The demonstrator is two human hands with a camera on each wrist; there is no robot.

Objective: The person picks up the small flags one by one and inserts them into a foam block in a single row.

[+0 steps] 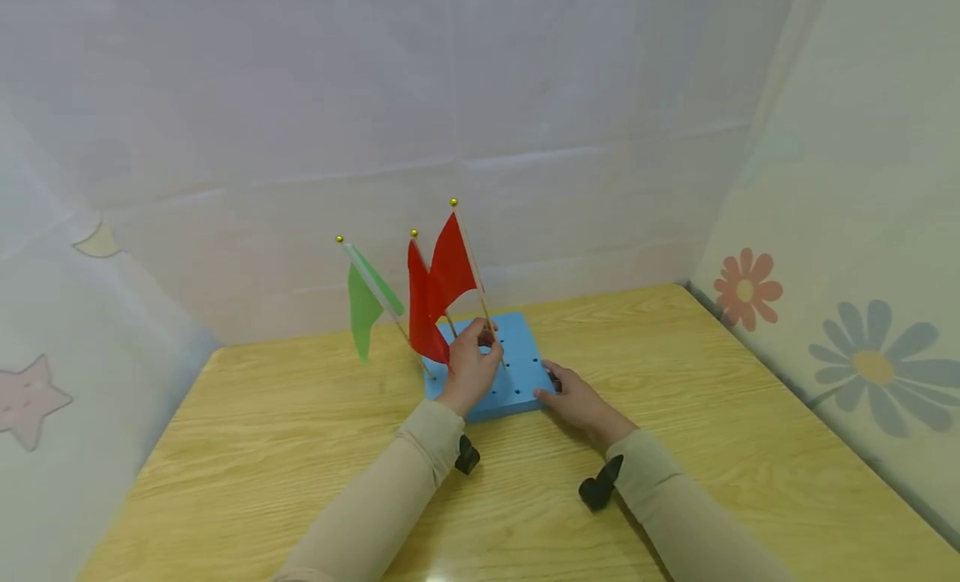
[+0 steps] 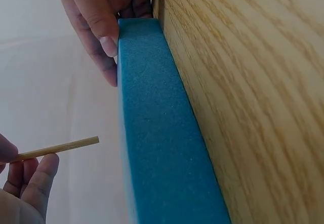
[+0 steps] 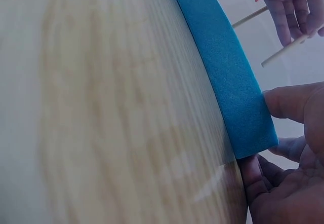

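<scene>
My left hand (image 1: 472, 372) pinches the wooden stick of a red flag (image 1: 452, 269) between thumb and fingers, above a blue foam block (image 1: 523, 340) with several holes in its top. The stick's bare lower end (image 2: 76, 144) points toward the top face and stands apart from it in the left wrist view. My right hand (image 1: 576, 398) grips the block's near right corner, thumb at the upper edge and fingers along the side. Another red flag (image 1: 422, 303) and a green flag (image 1: 363, 311) stand tilted left at the block's left part; the left hand partly hides the red one's base.
The block lies on a wood-grain table (image 1: 315, 474). Behind stands a pale cloth wall (image 1: 375, 107), close to the table's back edge. A side wall (image 1: 840, 232) with printed flowers rises on the right.
</scene>
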